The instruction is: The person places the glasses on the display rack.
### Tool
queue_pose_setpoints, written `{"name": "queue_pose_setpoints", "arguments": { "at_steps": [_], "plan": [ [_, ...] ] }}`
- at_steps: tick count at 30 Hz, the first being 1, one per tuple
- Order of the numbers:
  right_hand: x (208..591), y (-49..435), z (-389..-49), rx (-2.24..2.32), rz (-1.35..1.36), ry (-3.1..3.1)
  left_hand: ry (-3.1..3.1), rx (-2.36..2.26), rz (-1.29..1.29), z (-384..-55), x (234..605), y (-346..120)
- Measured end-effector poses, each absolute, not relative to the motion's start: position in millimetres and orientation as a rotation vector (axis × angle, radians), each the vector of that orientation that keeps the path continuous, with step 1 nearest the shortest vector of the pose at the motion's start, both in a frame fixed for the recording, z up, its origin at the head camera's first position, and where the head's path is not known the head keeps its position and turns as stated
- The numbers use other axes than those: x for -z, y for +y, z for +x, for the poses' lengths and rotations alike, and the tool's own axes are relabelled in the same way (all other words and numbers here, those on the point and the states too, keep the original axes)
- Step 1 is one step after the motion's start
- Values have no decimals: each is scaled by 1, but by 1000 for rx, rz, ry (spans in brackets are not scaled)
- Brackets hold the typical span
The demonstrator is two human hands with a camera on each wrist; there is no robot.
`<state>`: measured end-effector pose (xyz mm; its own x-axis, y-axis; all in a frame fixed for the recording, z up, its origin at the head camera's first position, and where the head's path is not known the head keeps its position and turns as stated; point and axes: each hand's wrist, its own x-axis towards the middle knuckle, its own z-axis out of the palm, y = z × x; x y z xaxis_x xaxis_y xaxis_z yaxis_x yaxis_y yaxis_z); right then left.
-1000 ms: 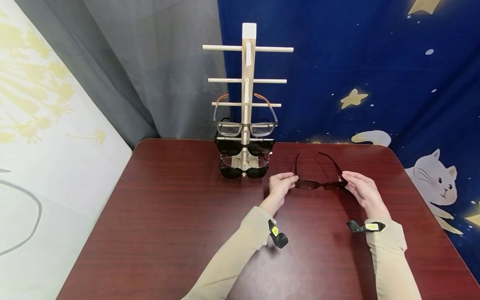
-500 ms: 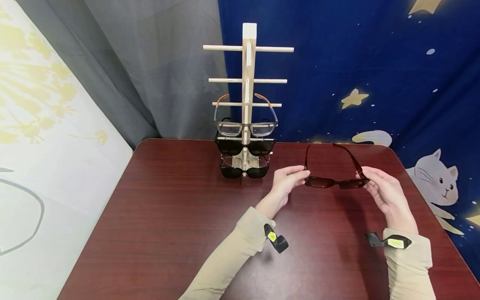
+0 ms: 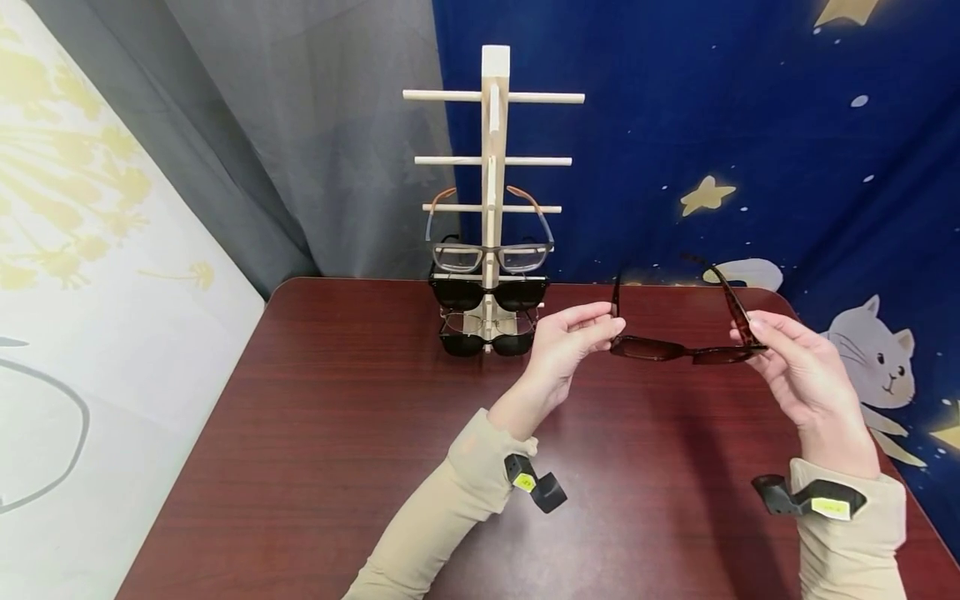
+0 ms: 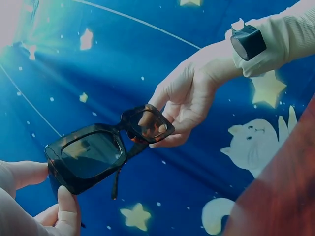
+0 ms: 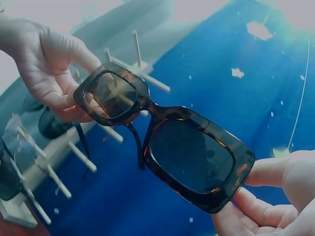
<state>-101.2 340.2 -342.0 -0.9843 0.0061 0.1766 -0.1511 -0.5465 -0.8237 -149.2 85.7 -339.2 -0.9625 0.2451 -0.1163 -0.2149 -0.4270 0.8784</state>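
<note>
A pair of tortoiseshell sunglasses [image 3: 648, 348] with dark rectangular lenses is held up above the table, arms unfolded and pointing away. My left hand [image 3: 564, 354] pinches its left hinge corner between thumb and fingers. At the opposite corner my right hand [image 3: 813, 379] grips the frame near the hinge. Both wrist views show the sunglasses [image 4: 93, 152] stretched between the two hands, with the left hand [image 5: 51, 69] at the far end in the right wrist view. To the left stands a wooden eyewear rack [image 3: 495, 117], with clear glasses [image 3: 489, 258] and black sunglasses [image 3: 487, 294] on its lower pegs.
More eyewear, including dark sunglasses [image 3: 487, 344], hangs at the rack's foot. The upper pegs [image 3: 547, 98] stick out to both sides. A reddish-brown table [image 3: 337, 433] lies below, with a blue star-print curtain [image 3: 637, 125] and a grey curtain [image 3: 360, 125] behind.
Both hands have lifted the sunglasses off the table toward the camera and shifted them right. The right hand moved farthest right. The rack and its eyewear stay put.
</note>
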Motion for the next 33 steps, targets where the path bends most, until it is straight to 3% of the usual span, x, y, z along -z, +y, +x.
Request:
{"name": "queue_pose_setpoints", "arguments": {
  "at_steps": [22, 33],
  "plan": [
    [264, 281, -126, -2687, 417, -1421, 1690, -2614, 263, -128, 258, 15],
    [240, 241, -148, -2698, 430, -1449, 1645, -2777, 294, -133, 240, -18]
  ]
}}
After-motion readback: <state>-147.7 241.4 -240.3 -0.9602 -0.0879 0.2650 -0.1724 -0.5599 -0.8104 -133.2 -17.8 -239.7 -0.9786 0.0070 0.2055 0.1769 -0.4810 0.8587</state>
